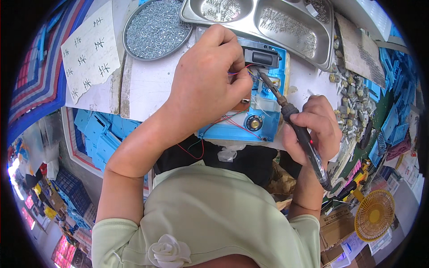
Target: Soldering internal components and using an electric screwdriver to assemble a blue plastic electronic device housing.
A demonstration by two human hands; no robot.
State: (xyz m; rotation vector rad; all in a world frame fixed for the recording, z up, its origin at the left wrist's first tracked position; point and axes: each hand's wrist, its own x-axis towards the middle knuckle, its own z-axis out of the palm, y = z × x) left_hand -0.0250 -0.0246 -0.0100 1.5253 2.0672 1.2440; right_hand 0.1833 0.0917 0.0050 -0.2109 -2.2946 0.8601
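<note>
My right hand grips a soldering iron with a black handle and a small red light. Its tip points up and left, into a blue plastic housing on the table. My left hand is closed over the housing's left part, its fingertips pinching thin red and blue wires close to the iron's tip. A black rectangular part sits at the housing's far end. At its near end is a round speaker. Beside my left hand a small brown circuit board is partly hidden.
Behind the housing stand a round dish of screws and a metal compartment tray with small metal parts. Small motor-like parts lie in a heap at the right. A paper sheet lies left; blue panels fill a crate below it.
</note>
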